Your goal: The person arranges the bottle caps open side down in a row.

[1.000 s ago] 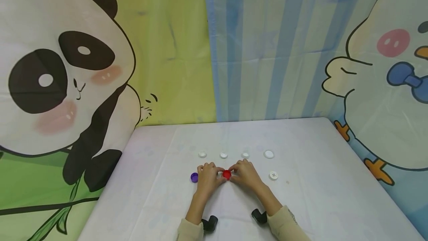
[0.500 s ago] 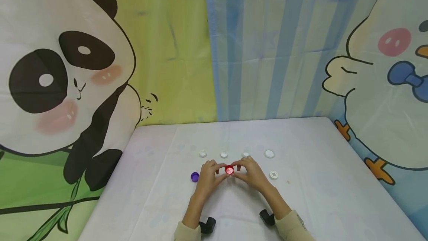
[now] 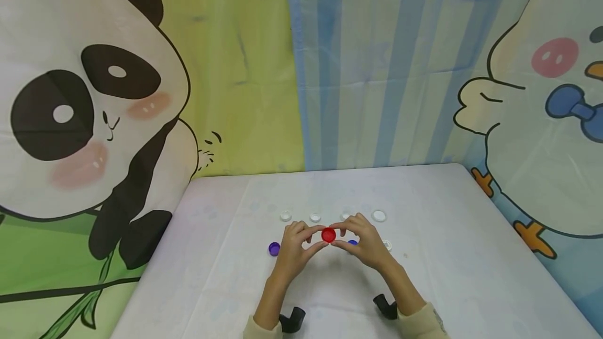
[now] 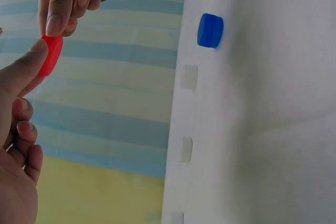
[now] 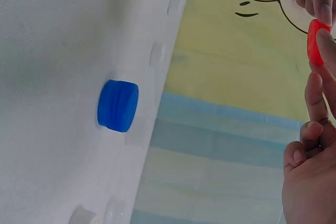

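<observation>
A round red bottle cap (image 3: 328, 235) is held up above the table between both hands. My left hand (image 3: 293, 252) pinches its left side between thumb and index finger. On the opposite side, the thumb and index finger of my right hand (image 3: 369, 245) pinch it too. Both wrist views show the red cap (image 4: 51, 59) edge-on, raised against the backdrop. A blue cap (image 5: 118, 106) sits on the table beyond the right hand, which partly covers it in the head view. To the left of the left hand lies a purple cap (image 3: 274, 248).
Along the far side of the white table (image 3: 226, 286) runs a row of white caps, among them one at left (image 3: 285, 216) and a wider one at right (image 3: 379, 216). Another white cap (image 3: 387, 245) peeks out behind the right hand. Printed cloth (image 3: 235, 93) hangs behind the table.
Both hands have lifted the red cap from near the tabletop and shifted it slightly right and away. It has also been turned between the fingers. The blue cap has come into view under the right hand.
</observation>
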A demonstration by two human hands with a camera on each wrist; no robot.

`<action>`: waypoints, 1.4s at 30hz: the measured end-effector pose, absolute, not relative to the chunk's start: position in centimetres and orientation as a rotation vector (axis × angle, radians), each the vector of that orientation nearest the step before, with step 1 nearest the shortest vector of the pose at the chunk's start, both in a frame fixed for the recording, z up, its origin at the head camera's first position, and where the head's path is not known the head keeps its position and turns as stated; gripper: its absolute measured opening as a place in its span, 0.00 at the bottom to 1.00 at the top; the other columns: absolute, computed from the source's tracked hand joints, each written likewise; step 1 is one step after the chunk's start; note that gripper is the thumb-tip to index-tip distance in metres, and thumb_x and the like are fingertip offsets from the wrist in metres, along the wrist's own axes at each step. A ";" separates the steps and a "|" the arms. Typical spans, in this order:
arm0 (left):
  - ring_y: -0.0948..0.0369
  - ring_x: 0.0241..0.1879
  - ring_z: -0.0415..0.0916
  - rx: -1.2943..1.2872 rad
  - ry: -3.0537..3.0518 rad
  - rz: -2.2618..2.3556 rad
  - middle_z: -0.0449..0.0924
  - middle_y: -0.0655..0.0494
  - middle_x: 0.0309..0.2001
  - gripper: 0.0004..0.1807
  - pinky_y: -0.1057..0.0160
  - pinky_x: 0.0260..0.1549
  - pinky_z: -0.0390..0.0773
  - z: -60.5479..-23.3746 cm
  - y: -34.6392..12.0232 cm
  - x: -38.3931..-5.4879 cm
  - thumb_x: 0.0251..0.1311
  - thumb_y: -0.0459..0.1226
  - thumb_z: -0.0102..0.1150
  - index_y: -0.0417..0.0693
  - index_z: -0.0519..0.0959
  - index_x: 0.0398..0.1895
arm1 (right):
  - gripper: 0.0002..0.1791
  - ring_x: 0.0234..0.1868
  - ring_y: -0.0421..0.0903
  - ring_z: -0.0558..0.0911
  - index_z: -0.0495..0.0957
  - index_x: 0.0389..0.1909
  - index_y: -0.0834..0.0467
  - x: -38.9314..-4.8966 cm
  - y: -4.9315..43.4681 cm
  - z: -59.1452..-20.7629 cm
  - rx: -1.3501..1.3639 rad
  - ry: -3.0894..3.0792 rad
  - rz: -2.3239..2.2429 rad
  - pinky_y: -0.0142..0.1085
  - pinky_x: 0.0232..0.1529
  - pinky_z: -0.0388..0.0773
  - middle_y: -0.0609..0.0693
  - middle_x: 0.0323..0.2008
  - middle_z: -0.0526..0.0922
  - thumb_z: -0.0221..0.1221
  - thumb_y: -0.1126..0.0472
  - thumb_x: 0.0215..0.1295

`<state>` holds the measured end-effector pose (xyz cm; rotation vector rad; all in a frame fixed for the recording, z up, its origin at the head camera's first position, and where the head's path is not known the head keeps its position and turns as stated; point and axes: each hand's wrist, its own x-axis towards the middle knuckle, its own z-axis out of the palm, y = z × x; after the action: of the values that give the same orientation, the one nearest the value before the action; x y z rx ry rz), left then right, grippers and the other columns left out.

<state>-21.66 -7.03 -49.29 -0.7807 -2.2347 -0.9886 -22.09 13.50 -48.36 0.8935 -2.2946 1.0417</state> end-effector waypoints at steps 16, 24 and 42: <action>0.71 0.29 0.61 -0.839 -2.241 -1.161 0.65 0.65 0.22 0.17 0.72 0.27 0.62 -48.6 -6.7 -20.4 0.48 0.48 0.63 0.60 0.80 0.43 | 0.18 0.34 0.36 0.66 0.78 0.39 0.49 -20.8 14.3 -47.6 0.952 -2.243 1.105 0.26 0.31 0.65 0.43 0.27 0.77 0.70 0.58 0.43; 0.63 0.25 0.65 -0.804 -2.274 -1.316 0.66 0.59 0.21 0.17 0.69 0.23 0.65 -48.7 -6.5 -20.4 0.48 0.48 0.63 0.58 0.80 0.43 | 0.20 0.32 0.37 0.66 0.79 0.37 0.55 -20.8 14.3 -47.8 0.970 -2.176 1.115 0.23 0.32 0.62 0.44 0.26 0.77 0.71 0.63 0.39; 0.62 0.32 0.69 -0.540 -2.551 -2.037 0.79 0.56 0.31 0.15 0.64 0.31 0.67 -48.3 -6.8 -20.5 0.53 0.48 0.60 0.46 0.84 0.33 | 0.20 0.30 0.37 0.65 0.79 0.38 0.47 -21.0 14.3 -48.2 1.030 -2.099 0.977 0.23 0.30 0.60 0.33 0.25 0.70 0.71 0.57 0.39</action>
<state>-20.52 -6.83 -48.30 -0.5402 -2.5508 -2.0375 -21.00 14.31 -48.19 1.0304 -2.0987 0.9772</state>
